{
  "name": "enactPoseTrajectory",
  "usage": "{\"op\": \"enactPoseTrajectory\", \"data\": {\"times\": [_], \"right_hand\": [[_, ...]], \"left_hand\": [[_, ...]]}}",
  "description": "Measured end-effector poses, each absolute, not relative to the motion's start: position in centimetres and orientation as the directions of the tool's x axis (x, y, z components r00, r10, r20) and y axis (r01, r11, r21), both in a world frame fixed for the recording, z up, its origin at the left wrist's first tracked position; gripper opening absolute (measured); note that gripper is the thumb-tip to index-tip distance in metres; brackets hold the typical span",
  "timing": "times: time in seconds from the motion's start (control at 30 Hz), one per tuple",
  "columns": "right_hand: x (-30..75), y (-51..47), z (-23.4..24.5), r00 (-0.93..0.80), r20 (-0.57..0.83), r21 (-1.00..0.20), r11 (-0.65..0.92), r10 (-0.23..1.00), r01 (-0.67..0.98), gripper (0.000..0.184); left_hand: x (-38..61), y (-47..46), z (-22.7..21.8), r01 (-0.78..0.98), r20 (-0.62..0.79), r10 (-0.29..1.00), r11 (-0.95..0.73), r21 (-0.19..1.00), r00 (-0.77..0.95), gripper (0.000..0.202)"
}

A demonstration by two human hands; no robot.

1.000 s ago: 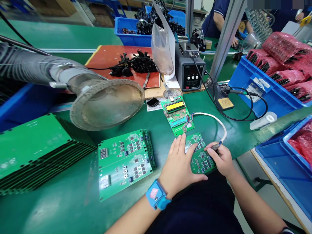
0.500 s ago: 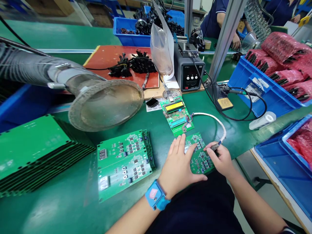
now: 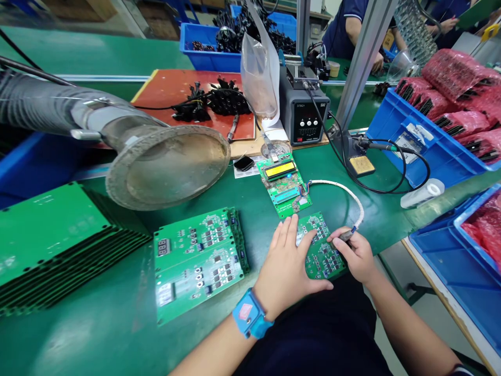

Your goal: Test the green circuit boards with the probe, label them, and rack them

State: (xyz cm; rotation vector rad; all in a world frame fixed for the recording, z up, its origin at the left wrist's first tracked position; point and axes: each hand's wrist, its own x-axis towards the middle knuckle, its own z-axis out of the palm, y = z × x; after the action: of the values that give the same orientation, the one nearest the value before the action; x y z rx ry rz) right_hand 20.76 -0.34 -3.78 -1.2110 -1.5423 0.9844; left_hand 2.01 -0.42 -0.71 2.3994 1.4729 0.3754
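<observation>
My left hand [image 3: 287,256] lies with fingers spread on a green circuit board [image 3: 319,230], covering its left part. My right hand [image 3: 354,253] pinches a dark grey probe [image 3: 346,236] whose tip points down at the board's middle; whether it touches is hidden by my fingers. A white-sleeved cable [image 3: 354,196] runs from the probe to a programmer board [image 3: 285,185] with a yellow display and a blue chip socket, just beyond my left fingertips. A blue wrist strap [image 3: 252,316] circles my left wrist.
Populated boards [image 3: 199,261] are stacked at left, beside taller stacked panels [image 3: 50,230]. A fume hood [image 3: 168,167] overhangs them. Behind stand a soldering station [image 3: 309,117] and iron stand [image 3: 356,156]. Blue bins [image 3: 430,146] hold pink-wrapped goods at right. A co-worker's arm [image 3: 354,31] shows behind.
Both hands, the probe and the board keep their places. The view has shifted very slightly. In the background, a person at the top right now has a green panel raised.
</observation>
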Motion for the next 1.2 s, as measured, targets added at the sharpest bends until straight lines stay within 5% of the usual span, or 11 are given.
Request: {"op": "enactPoseTrajectory", "data": {"times": [1.2], "right_hand": [[20.67,-0.36,-4.04,-0.07,0.166,-0.941,0.18,0.984,0.287,0.011]], "left_hand": [[2.01,-0.47,-0.42,0.818,0.047,0.896,-0.423,0.39,0.441,0.102]]}}
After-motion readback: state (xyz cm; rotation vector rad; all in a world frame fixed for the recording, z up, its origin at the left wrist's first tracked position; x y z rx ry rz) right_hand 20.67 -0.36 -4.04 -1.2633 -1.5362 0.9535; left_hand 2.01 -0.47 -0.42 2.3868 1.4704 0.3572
